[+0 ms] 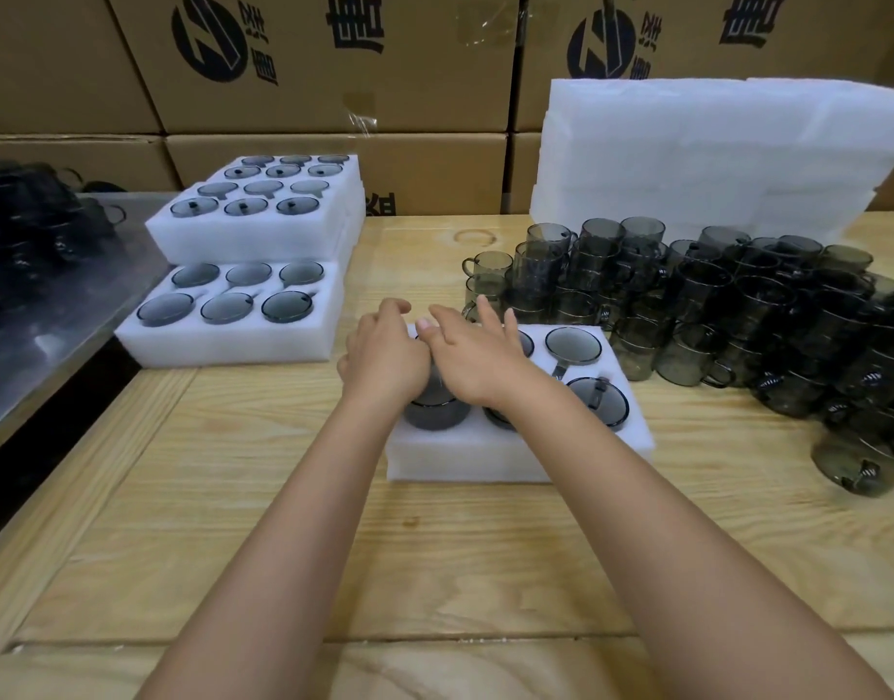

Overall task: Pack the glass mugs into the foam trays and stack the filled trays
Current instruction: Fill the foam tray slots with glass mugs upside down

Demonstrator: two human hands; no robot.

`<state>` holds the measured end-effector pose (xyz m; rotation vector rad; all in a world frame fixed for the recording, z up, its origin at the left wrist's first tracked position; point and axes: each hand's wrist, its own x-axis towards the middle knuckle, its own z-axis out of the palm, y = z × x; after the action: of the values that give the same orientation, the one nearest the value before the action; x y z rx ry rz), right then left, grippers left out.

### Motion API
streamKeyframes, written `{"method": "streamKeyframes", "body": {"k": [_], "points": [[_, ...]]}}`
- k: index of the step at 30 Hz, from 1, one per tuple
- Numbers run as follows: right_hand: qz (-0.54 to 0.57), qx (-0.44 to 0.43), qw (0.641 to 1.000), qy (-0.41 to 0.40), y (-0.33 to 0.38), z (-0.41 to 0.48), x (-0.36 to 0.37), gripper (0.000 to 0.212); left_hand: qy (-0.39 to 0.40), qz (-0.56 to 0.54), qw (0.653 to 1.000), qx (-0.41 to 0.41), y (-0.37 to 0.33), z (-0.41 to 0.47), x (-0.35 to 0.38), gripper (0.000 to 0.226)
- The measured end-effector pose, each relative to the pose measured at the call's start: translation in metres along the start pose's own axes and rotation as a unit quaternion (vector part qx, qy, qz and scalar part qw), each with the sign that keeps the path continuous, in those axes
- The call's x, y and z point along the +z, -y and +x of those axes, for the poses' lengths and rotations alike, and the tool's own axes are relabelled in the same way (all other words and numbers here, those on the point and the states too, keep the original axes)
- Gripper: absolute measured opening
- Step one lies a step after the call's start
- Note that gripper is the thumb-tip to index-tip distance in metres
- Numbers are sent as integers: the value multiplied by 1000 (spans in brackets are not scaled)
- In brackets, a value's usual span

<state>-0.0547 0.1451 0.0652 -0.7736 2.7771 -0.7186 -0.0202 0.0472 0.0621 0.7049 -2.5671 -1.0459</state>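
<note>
Foam, white and soft-edged, is forming the foam tray [485, 457] lying on the pale pine desk [283, 522], its round wells holding smoky grey glass mugs [572, 346]. The left hand [384, 361] is lying palm-down over the near-left mug [435, 414], which is standing proud of its well; whether it is gripping is unclear. The right hand [478, 356] is hovering alongside, fingers straight and spread, hiding the middle wells. Loose mugs [738, 305] are crowding the right; filled trays [233, 341] are sitting stacked at the left, cardboard boxes [334, 68] behind.
</note>
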Motion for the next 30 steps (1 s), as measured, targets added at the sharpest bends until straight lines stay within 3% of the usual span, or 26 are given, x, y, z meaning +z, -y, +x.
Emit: {"method": "streamKeyframes", "body": {"k": [4,14,18,21,26,30], "points": [[-59,-1,998,30,-4,5,-1,54,-10,27,1000,-13,-5,-7,4,44],[-187,33,982,-19,-13,3,21,53,20,101,995,-11,9,-14,16,49],[-127,33,991,11,-15,5,18,54,22,108,994,-4,7,-13,14,48],[-72,20,997,-37,-20,6,11,51,-7,135,991,24,5,-13,12,45],[-136,4,986,-91,-24,6,7,43,-68,193,976,75,-2,-6,11,40],[-105,6,990,-90,-23,5,6,41,-43,248,964,81,-6,-4,19,46]]}}
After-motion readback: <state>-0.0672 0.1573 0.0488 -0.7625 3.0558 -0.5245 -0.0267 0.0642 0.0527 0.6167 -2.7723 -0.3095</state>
